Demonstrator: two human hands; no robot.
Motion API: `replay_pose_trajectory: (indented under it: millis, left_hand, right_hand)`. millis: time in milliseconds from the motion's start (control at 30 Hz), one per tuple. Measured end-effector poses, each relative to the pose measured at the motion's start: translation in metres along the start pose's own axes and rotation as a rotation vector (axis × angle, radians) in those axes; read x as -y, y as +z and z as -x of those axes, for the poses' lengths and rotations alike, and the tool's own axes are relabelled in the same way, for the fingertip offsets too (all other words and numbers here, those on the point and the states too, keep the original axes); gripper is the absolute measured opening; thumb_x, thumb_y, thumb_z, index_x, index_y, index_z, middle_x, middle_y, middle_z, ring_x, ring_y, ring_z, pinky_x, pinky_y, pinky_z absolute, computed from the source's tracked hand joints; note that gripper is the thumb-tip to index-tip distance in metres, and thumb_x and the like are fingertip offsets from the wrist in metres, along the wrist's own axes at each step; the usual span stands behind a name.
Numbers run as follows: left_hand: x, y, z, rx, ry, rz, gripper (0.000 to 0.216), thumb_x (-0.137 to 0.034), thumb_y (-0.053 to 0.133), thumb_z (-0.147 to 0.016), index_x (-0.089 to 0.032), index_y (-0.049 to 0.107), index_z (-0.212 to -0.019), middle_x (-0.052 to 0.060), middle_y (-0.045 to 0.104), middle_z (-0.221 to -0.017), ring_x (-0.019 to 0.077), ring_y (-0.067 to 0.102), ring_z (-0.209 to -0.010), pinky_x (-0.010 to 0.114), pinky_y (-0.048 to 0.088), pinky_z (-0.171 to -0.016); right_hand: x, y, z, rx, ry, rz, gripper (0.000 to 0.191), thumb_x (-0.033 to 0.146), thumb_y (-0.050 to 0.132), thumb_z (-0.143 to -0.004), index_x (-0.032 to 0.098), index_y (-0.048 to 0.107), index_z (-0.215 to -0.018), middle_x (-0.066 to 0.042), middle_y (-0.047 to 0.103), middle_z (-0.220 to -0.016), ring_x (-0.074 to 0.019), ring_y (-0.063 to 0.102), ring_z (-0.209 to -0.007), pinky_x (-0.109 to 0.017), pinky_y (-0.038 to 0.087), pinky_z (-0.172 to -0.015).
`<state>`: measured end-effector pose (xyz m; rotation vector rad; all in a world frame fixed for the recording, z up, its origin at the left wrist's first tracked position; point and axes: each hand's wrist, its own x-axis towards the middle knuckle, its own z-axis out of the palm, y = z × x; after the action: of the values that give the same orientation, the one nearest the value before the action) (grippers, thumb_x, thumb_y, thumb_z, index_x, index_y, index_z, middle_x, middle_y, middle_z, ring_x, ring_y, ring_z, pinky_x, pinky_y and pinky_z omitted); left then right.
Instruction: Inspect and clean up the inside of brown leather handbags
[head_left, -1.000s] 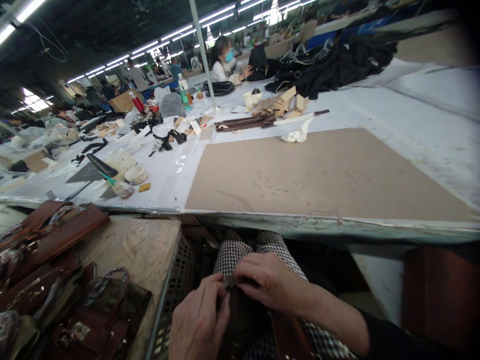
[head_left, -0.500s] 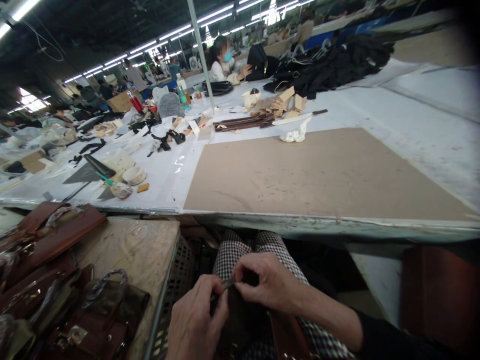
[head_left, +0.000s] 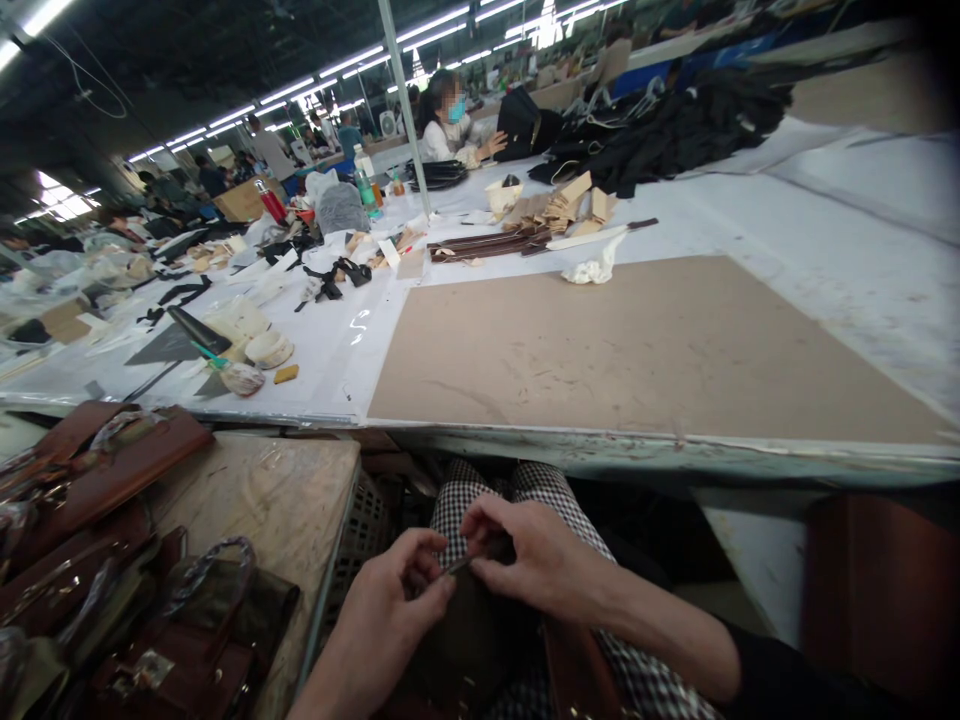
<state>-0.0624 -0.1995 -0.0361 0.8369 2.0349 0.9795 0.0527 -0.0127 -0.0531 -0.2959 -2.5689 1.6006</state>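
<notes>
A dark olive handbag with brown leather parts rests on my lap, over black-and-white checked trousers. My left hand holds its upper edge, thumb on top and fingers curled. At the same edge, close to the left thumb, my right hand grips with thumb and fingertips, leaving a rounded gap behind them. A brown leather part of the bag shows below my right wrist. What lies right between the fingertips is too small and dark to make out.
Several brown and olive handbags lie on a board over a plastic crate at left. The worktable ahead bears a tan sheet, a brush, a white tub and brown strips. A co-worker sits across it.
The fingers of my left hand have loosened and lifted from its thumb, and the hand has turned slightly. My right index finger has risen a little. The bag stays on my lap.
</notes>
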Motion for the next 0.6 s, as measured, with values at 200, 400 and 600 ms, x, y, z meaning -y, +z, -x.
replay_pose_trajectory:
  millis: [200,400,600]
  left_hand:
    - [-0.01,-0.009,-0.008,0.094,0.079,-0.113,0.022,-0.026,0.056,-0.094,-0.024,0.078,-0.094,0.0,0.068,-0.09,0.0173,0.063,-0.084,0.024,0.046,-0.074]
    - [-0.014,0.003,-0.008,-0.03,0.057,-0.161,0.022,-0.017,0.057,-0.083,-0.02,0.076,-0.072,-0.002,0.062,-0.073,0.0159,0.059,-0.074,0.025,0.039,-0.065]
    - [-0.012,0.009,-0.01,-0.125,0.066,-0.13,0.019,-0.012,0.055,-0.071,-0.018,0.071,-0.064,-0.002,0.059,-0.067,0.0145,0.054,-0.068,0.025,0.035,-0.063]
  right_hand:
    - [0.004,-0.018,-0.012,0.223,-0.09,0.109,0.026,0.017,0.071,-0.079,0.026,0.079,-0.102,0.0,0.078,-0.099,-0.0206,0.07,-0.094,-0.027,0.049,-0.082]
    - [-0.001,-0.007,-0.017,0.146,0.058,0.064,0.013,0.02,0.076,-0.073,0.026,0.082,-0.083,0.004,0.077,-0.077,-0.0176,0.07,-0.076,-0.024,0.044,-0.065]
    - [-0.007,0.008,-0.018,0.085,0.086,-0.045,0.013,0.014,0.073,-0.067,0.023,0.08,-0.074,0.004,0.073,-0.07,-0.0161,0.065,-0.07,-0.022,0.042,-0.06]
